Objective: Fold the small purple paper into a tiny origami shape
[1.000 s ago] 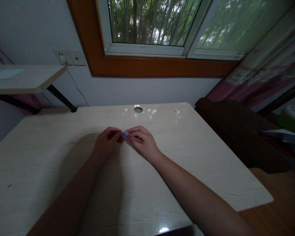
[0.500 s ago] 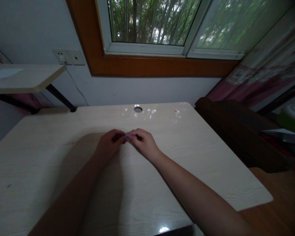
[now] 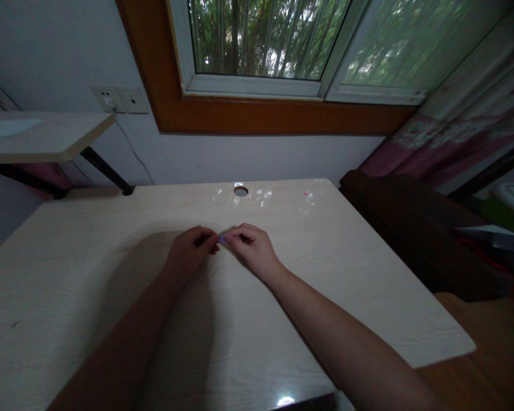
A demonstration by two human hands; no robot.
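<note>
My left hand [image 3: 191,251] and my right hand [image 3: 251,247] meet fingertip to fingertip over the middle of a pale wooden desk [image 3: 89,274]. Both are closed in a pinch on a tiny lilac piece [image 3: 222,239], perhaps folded paper, of which only a sliver shows between the fingers. The hands rest low on the desktop, with both forearms reaching in from the bottom edge.
A round cable hole [image 3: 240,191] sits near the desk's far edge below a wood-framed window [image 3: 261,68]. A small shelf [image 3: 43,137] and wall sockets [image 3: 119,99] are at left. A dark chair or sofa [image 3: 415,228] stands close to the desk's right side.
The fingers have closed tighter around the lilac piece, which showed more plainly a second ago. Both hands stayed almost in place.
</note>
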